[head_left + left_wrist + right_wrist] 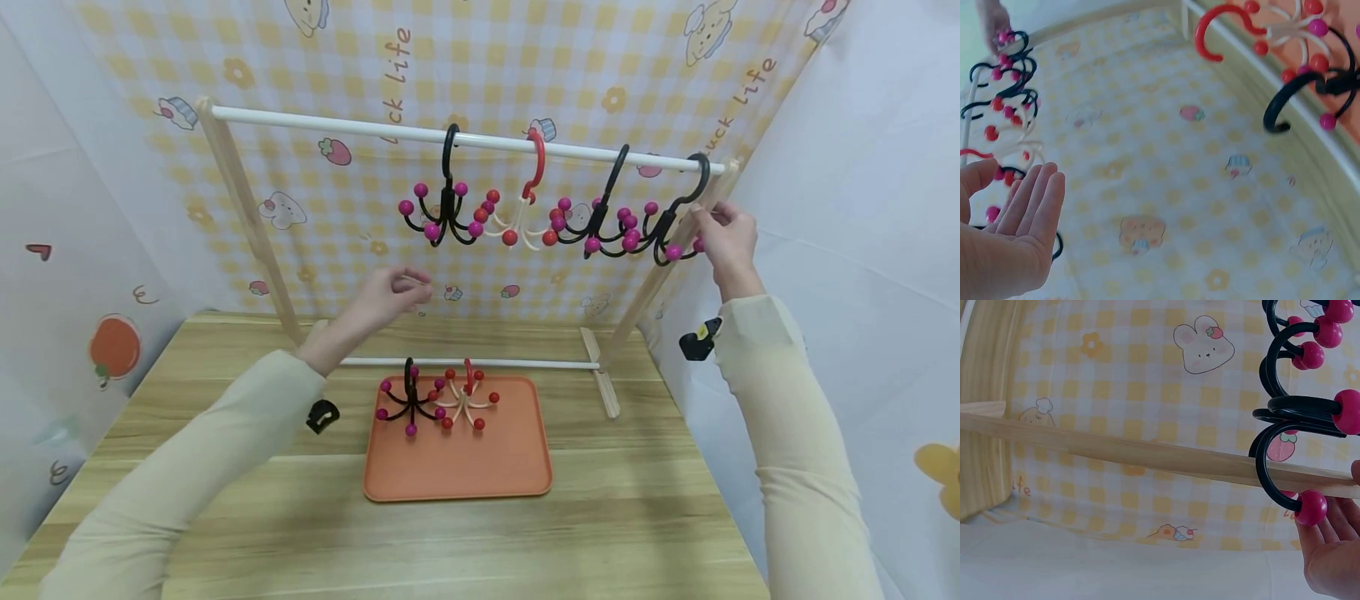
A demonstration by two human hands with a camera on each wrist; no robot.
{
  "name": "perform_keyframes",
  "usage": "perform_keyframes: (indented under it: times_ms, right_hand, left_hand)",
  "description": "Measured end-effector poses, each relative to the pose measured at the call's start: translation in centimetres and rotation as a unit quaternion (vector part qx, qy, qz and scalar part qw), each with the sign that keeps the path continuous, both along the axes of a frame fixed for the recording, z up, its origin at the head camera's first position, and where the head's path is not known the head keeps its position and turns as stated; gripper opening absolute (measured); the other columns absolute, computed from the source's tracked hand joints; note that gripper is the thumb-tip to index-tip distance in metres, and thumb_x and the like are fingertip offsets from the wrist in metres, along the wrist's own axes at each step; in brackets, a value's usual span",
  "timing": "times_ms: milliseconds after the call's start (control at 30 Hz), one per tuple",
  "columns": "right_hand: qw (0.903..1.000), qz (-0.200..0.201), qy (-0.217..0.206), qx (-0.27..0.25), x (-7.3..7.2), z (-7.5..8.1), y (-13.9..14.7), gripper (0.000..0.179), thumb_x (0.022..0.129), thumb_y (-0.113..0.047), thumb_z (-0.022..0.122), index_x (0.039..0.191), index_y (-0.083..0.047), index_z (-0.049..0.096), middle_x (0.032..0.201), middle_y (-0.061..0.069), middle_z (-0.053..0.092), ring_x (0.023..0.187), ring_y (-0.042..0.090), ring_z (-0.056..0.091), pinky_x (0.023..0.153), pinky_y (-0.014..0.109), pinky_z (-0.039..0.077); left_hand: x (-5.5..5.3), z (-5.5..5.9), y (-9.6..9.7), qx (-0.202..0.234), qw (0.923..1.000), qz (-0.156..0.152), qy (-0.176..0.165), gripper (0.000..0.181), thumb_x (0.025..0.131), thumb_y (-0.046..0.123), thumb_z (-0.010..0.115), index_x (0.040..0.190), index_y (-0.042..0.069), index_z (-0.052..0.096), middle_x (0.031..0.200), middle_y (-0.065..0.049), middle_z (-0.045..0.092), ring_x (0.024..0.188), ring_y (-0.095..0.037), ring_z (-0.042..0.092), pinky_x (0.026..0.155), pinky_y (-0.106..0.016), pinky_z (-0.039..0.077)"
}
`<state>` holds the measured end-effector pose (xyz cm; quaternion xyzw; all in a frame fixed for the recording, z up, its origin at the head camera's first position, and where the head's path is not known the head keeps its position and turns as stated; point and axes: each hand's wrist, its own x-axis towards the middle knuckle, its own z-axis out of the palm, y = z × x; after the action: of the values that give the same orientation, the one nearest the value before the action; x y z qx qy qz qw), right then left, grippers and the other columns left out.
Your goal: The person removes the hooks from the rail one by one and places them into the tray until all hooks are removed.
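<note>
Four octopus-style hangers with ball-tipped arms hang from the white rod [330, 126]. Three are black with pink balls; the one with a red hook [538, 162] has cream arms and red balls. My right hand [733, 242] is beside the rightmost black hanger [665, 223], fingertips close to its stem and the wooden post. In the right wrist view, a pink ball [1311, 507] overlaps the extended fingers. My left hand [390, 296] hovers below the rod and holds nothing. Its fingers [1038, 203] are nearly straight, with the thumb apart.
On the table, an orange tray [480, 471] carries another black hanger [411, 400] and another red-hooked cream hanger [465, 402]. Behind the tray runs a lower white bar [540, 363] of the rack. Wooden posts [247, 212] support the rod before a yellow checked cloth [360, 50].
</note>
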<state>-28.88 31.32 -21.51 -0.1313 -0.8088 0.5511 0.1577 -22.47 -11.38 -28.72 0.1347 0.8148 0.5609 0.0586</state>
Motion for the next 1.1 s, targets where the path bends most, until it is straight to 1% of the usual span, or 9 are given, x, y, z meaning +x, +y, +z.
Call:
perform_keyframes:
  times_ms: [100, 333, 467, 567, 667, 800, 967, 1033, 1100]
  right_hand:
    - [1.0000, -0.002, 0.003, 0.004, 0.1, 0.0, 0.0, 0.051, 0.085, -0.038, 0.054, 0.126, -0.009, 0.048, 0.117, 0.006, 0.052, 0.089, 0.012, 0.049, 0.069, 0.015, 0.045]
    - [1.0000, 0.000, -0.004, 0.001, 0.1, 0.0, -0.2, 0.054, 0.086, -0.040, 0.052, 0.131, -0.011, 0.043, 0.127, 0.008, 0.047, 0.102, 0.017, 0.047, 0.089, 0.030, 0.039]
    - [1.0000, 0.000, -0.004, 0.005, -0.1, 0.0, -0.1, 0.055, 0.086, -0.040, 0.051, 0.132, -0.012, 0.042, 0.131, 0.008, 0.043, 0.108, 0.019, 0.045, 0.091, 0.032, 0.037]
    - [1.0000, 0.001, -0.004, 0.006, -0.2, 0.0, -0.1, 0.055, 0.085, -0.041, 0.052, 0.132, -0.013, 0.042, 0.131, 0.008, 0.043, 0.109, 0.020, 0.045, 0.089, 0.029, 0.039]
    - [1.0000, 0.004, -0.001, 0.004, -0.1, 0.0, -0.2, 0.054, 0.085, -0.039, 0.053, 0.130, -0.012, 0.044, 0.129, 0.008, 0.045, 0.106, 0.020, 0.046, 0.082, 0.022, 0.043]
    - [1.0000, 0.006, 0.005, -0.001, -0.1, -0.1, -0.1, 0.052, 0.085, -0.037, 0.054, 0.128, -0.010, 0.046, 0.127, 0.009, 0.047, 0.102, 0.019, 0.047, 0.071, 0.016, 0.045]
    - [1.0000, 0.004, 0.006, -0.005, -0.1, -0.1, 0.0, 0.051, 0.085, -0.037, 0.054, 0.128, -0.010, 0.047, 0.125, 0.009, 0.048, 0.100, 0.018, 0.047, 0.066, 0.014, 0.045]
    - [0.9999, 0.004, 0.006, -0.007, -0.1, -0.1, 0.1, 0.051, 0.085, -0.038, 0.055, 0.128, -0.010, 0.047, 0.125, 0.008, 0.048, 0.099, 0.017, 0.048, 0.066, 0.013, 0.045]
    - [0.9999, 0.004, 0.006, -0.009, -0.3, -0.2, 0.2, 0.051, 0.085, -0.037, 0.055, 0.127, -0.010, 0.047, 0.124, 0.008, 0.049, 0.097, 0.017, 0.049, 0.065, 0.015, 0.046]
  left_hand:
    - [-0.1, 1.2, -1.0, -0.010, 0.9998, 0.007, 0.019, 0.032, 0.089, 0.016, 0.054, 0.113, -0.004, 0.049, 0.108, -0.021, 0.057, 0.097, -0.029, 0.055, 0.081, -0.035, 0.045]
    - [-0.2, 3.6, -3.8, -0.039, 0.9974, 0.048, 0.038, 0.036, 0.089, 0.024, 0.053, 0.114, -0.001, 0.049, 0.110, -0.019, 0.056, 0.096, -0.027, 0.055, 0.082, -0.037, 0.044]
    - [-0.4, 4.7, -5.5, -0.045, 0.9946, 0.076, 0.055, 0.040, 0.089, 0.027, 0.053, 0.115, -0.002, 0.048, 0.111, -0.019, 0.055, 0.097, -0.024, 0.055, 0.081, -0.033, 0.045]
    - [-0.6, 5.4, -6.8, -0.059, 0.9901, 0.105, 0.072, 0.041, 0.088, 0.029, 0.053, 0.115, -0.002, 0.049, 0.112, -0.019, 0.056, 0.094, -0.018, 0.056, 0.078, -0.028, 0.046]
    - [-0.7, 5.9, -8.2, -0.059, 0.9854, 0.132, 0.089, 0.039, 0.088, 0.028, 0.054, 0.113, -0.002, 0.051, 0.108, -0.015, 0.059, 0.088, -0.011, 0.057, 0.074, -0.023, 0.047]
    - [-0.9, 6.7, -9.9, -0.045, 0.9799, 0.165, 0.102, 0.034, 0.086, 0.026, 0.056, 0.109, 0.001, 0.053, 0.095, -0.001, 0.063, 0.077, -0.003, 0.056, 0.066, -0.015, 0.046]
    - [-1.1, 7.5, -11.9, -0.015, 0.9742, 0.204, 0.095, 0.027, 0.085, 0.027, 0.059, 0.105, 0.010, 0.055, 0.086, 0.011, 0.059, 0.072, 0.000, 0.055, 0.064, -0.011, 0.044]
    - [-1.2, 7.7, -12.6, -0.008, 0.9681, 0.230, 0.099, 0.024, 0.084, 0.028, 0.060, 0.103, 0.014, 0.057, 0.084, 0.014, 0.059, 0.073, 0.000, 0.055, 0.065, -0.011, 0.042]
    - [-1.2, 7.7, -13.2, -0.002, 0.9598, 0.260, 0.107, 0.023, 0.083, 0.028, 0.061, 0.103, 0.016, 0.058, 0.084, 0.016, 0.059, 0.078, 0.000, 0.055, 0.072, -0.013, 0.041]
